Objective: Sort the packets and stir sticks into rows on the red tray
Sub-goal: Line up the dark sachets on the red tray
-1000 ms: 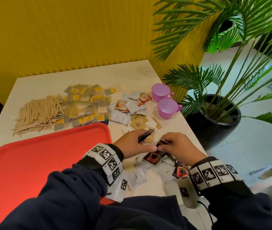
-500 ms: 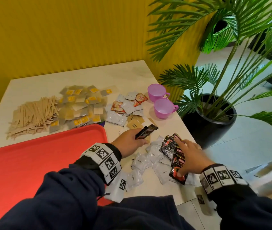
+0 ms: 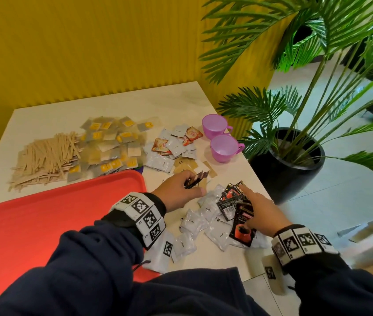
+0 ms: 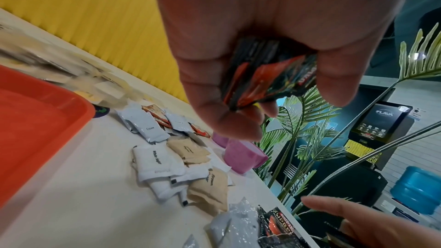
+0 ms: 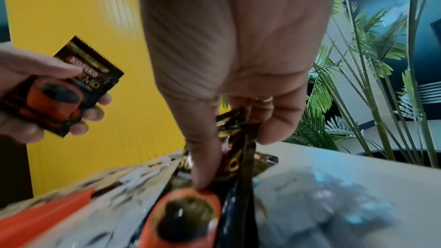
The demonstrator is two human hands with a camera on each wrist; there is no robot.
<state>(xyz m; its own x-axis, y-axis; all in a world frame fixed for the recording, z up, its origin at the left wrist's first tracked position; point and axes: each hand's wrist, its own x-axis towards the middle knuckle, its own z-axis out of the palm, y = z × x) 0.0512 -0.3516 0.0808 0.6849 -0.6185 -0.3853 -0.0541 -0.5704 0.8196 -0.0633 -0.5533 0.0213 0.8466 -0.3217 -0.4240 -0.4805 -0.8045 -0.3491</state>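
Note:
My left hand (image 3: 192,185) hovers just right of the red tray (image 3: 44,224) and grips a small stack of black coffee packets (image 3: 198,179), seen edge-on between thumb and fingers in the left wrist view (image 4: 269,82). My right hand (image 3: 247,201) lies on a loose heap of black coffee packets (image 3: 238,206) near the table's right edge. In the right wrist view its thumb (image 5: 205,173) and fingers pinch one or two of them (image 5: 236,139). White packets (image 3: 203,215) lie around that heap. Wooden stir sticks (image 3: 44,160) and yellow-labelled packets (image 3: 110,147) lie beyond the tray.
Two purple cups (image 3: 224,148) stand at the table's right edge, with mixed white, orange and brown packets (image 3: 174,151) beside them. A potted palm (image 3: 286,169) stands on the floor to the right. A yellow wall backs the table.
My right hand left the left hand and moved right onto the heap of black packets. The left hand kept its stack and rose slightly.

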